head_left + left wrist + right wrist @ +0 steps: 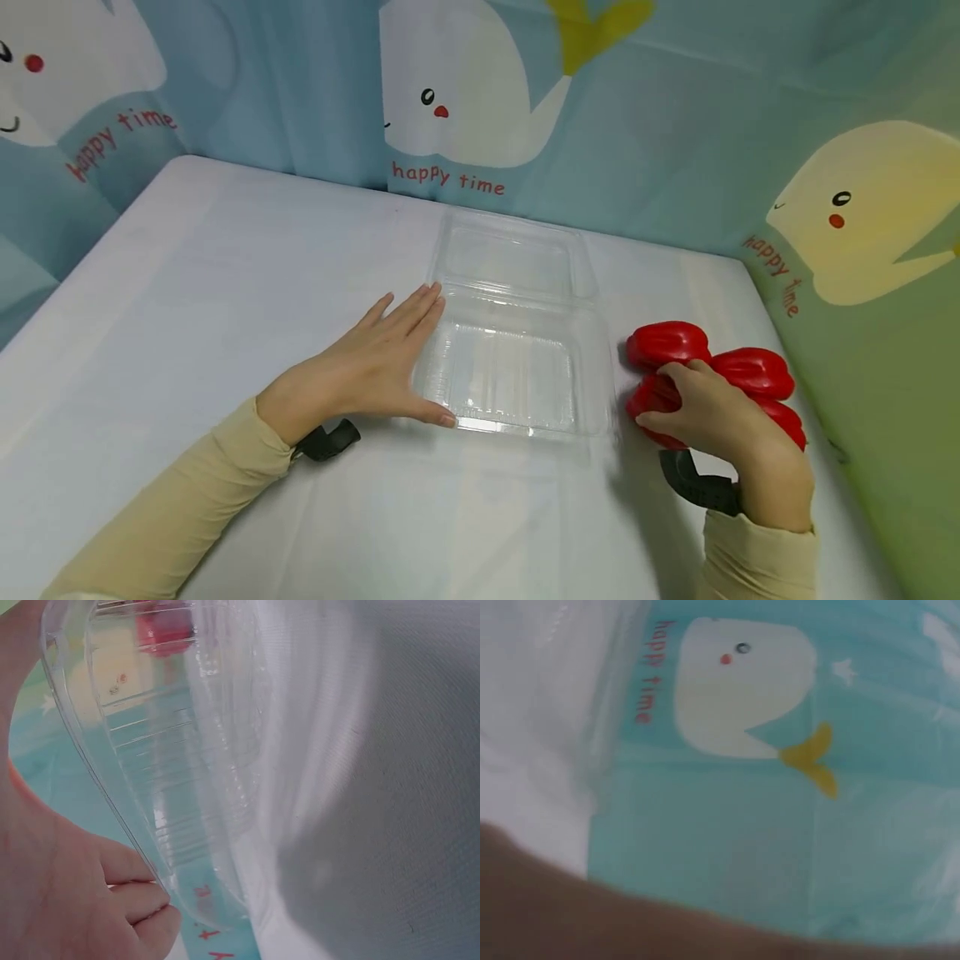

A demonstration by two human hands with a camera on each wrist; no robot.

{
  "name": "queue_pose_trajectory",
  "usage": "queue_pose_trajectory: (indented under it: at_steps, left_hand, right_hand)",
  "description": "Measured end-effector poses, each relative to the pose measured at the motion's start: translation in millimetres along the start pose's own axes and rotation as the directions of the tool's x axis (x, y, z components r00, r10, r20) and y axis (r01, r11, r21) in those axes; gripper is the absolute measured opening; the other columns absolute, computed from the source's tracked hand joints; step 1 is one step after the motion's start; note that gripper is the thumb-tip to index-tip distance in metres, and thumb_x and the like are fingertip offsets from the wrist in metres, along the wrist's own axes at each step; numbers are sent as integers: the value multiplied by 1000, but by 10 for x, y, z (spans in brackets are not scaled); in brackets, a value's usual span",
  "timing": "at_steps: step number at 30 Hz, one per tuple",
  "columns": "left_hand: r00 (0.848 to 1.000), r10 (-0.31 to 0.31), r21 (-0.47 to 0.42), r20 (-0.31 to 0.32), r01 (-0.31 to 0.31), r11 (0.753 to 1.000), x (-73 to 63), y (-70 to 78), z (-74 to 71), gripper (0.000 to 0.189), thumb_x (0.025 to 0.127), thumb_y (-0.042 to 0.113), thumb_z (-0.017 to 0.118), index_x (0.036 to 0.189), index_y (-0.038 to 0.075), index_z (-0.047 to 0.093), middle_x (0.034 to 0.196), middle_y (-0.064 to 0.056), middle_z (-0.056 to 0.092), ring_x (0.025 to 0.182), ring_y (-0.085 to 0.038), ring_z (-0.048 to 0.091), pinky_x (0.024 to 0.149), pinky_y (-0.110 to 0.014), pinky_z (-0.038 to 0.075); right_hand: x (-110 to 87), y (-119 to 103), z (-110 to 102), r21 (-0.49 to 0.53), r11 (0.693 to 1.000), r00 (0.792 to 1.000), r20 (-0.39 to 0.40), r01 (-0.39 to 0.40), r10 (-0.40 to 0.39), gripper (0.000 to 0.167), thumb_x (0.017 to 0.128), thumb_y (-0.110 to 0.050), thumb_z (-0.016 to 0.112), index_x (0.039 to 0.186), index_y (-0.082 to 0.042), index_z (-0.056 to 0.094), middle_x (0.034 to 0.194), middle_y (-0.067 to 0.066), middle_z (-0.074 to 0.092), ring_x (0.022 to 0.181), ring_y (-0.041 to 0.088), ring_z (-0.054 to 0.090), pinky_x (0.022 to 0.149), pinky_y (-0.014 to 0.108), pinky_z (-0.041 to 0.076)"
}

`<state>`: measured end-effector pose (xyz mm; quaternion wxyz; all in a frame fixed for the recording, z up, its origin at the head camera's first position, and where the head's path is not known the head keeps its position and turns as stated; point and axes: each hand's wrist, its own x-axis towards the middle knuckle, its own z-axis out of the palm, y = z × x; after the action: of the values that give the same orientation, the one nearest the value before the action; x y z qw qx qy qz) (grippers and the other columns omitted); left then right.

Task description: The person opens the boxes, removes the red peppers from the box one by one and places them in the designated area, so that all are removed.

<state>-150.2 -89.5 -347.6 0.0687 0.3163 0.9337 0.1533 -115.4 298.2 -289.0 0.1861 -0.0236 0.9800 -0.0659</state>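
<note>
A clear plastic clamshell container (517, 429) lies unfolded on the table, its lid (510, 250) laid back on the far side. My left hand (367, 367) rests along the container's left edge, fingers straight and thumb spread toward the near corner. In the left wrist view, the fingertips (154, 915) touch the clear rim (112, 802). To the right of the container, my right hand (712, 408) grips a glossy red bell pepper (643, 400) between thumb and curled fingers. The right wrist view shows only a blurred part of the hand (615, 915); the pepper is out of it.
Several more peppers lie close around the right hand, one behind it (667, 342) and another to its right (757, 372). A white cloth (225, 275) covers the table. Curtains with whale prints (465, 83) stand along the table's back and right sides.
</note>
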Motion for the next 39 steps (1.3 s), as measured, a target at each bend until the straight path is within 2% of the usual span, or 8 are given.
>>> queue_pose_trajectory:
  at_steps: [3,7,12,21,28,30,33,39]
  left_hand:
    - [1000,5,5,4,-5,1000,15,5,9,135,69,93,50,159,5,2,168,-8,-5,156,-20,-4,126,-51,0]
    - [1000,5,10,5,-5,1000,21,1,20,136,68,94,49,159,5,2,168,-9,-4,156,-20,-4,126,-51,0]
    - [1000,2,13,7,-2,1000,19,4,15,135,68,94,49,159,5,1,168,-8,-6,156,-20,-6,126,-50,-1]
    - [1000,9,21,5,-9,1000,21,13,8,134,69,92,50,159,4,1,168,-10,-5,156,-20,-5,126,-50,0]
    - [1000,14,4,0,-14,1000,15,9,2,135,69,92,51,159,4,1,168,-11,-5,156,-21,-5,126,-50,0]
    - [1000,12,-6,1,-12,1000,14,9,4,135,69,92,51,159,4,1,168,-10,-6,156,-20,-5,126,-50,0]
    - [1000,13,-23,1,-13,1000,13,11,14,135,69,92,52,159,4,2,168,-10,-6,156,-20,-5,126,-50,0]
    - [1000,16,-13,-9,-16,1000,4,15,14,135,69,92,52,159,4,2,168,-9,-6,156,-20,-5,126,-50,1]
  right_hand:
    - [-58,-24,-9,21,999,997,-61,39,-37,73,78,-40,80,132,0,51,122,25,52,104,41,54,72,49,57]
    - [-110,-81,-48,29,997,987,-143,74,-69,75,83,-42,76,138,1,47,132,28,47,108,46,56,78,60,56]
    - [-133,-157,-73,30,993,965,-240,119,-108,75,84,-39,76,140,-1,45,138,25,44,108,48,56,79,63,56]
    - [-147,-255,-73,32,980,904,-392,199,-171,63,82,-26,77,137,-8,50,130,17,50,103,42,58,76,63,56]
    - [-138,-389,-67,29,969,868,-450,246,-207,71,81,-25,79,143,-9,47,133,17,50,104,42,60,78,63,56]
    - [-140,-454,-62,21,966,859,-464,256,-217,72,81,-25,79,143,-8,46,133,16,51,106,41,60,78,63,56]
    - [-136,-570,-48,9,954,833,-489,300,-258,69,80,-25,79,139,-7,48,131,14,53,103,39,61,77,61,57]
    - [-55,-911,-91,-65,910,776,-500,409,-385,66,77,-21,82,133,-6,51,127,10,56,98,32,66,76,52,60]
